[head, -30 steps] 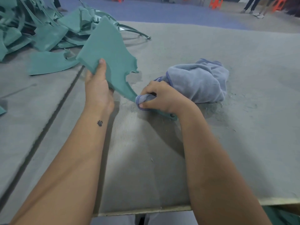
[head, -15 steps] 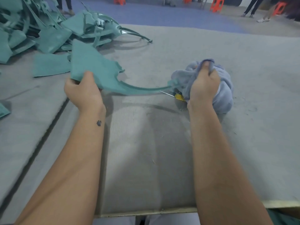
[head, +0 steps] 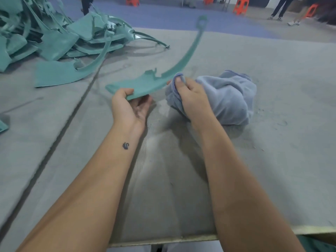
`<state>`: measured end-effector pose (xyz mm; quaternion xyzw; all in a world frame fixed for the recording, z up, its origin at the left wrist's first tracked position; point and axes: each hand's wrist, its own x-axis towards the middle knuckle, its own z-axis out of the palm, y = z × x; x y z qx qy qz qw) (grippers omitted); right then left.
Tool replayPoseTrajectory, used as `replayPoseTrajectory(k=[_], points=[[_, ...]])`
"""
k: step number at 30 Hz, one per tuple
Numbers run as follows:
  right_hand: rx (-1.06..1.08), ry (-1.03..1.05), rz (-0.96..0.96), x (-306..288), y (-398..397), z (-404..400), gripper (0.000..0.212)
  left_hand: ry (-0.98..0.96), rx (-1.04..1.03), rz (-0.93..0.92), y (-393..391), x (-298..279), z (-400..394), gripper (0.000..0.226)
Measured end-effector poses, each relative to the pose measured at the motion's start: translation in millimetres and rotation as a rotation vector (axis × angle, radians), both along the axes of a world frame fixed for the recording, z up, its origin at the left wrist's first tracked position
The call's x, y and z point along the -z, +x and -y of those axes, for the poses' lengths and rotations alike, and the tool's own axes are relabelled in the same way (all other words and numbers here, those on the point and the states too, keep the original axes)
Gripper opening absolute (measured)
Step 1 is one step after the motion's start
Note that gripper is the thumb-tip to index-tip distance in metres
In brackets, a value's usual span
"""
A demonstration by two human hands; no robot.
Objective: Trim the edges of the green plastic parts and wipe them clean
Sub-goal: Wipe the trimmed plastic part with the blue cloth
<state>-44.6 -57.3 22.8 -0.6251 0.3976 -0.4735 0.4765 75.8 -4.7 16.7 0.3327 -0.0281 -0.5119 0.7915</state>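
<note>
Hidden under the crumpled blue-grey cloth (head: 227, 97): right fingertips and one stretch of the long curved green plastic part (head: 181, 60), far tip motion-blurred. Left of cloth, heaped green offcuts (head: 45, 37) cropped by frame edge.

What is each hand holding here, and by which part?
The left hand grips the green plastic part by its wide near end. The right hand pinches a fold of the blue cloth against the part's strip.

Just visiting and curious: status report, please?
Left hand grips curved green plastic part at wide end. Right hand pinches blue-grey cloth onto its edge. Nothing in the way.
</note>
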Motion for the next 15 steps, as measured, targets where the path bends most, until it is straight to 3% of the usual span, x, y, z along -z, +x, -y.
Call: replayPoseTrajectory(k=[3, 7, 10, 15], points=[[0.113, 0.044, -0.098, 6.3, 8.1, 0.5, 0.015, 0.069, 0.105, 0.089, -8.5, 0.4, 4.4, 0.014], [0.215, 0.132, 0.19, 10.9, 7.3, 2.3, 0.048, 0.031, 0.238, 0.15, -12.9, 3.6, 3.6, 0.016], [0.092, 0.252, 0.237, 9.4, 7.4, 2.0, 0.057, -0.043, 0.262, 0.235, -13.8, 6.1, 2.0, 0.021], [-0.063, 0.316, 0.297, 6.8, 3.9, -1.0, 0.033, -0.004, 0.302, 0.306, -11.9, 4.6, 1.8, 0.022]])
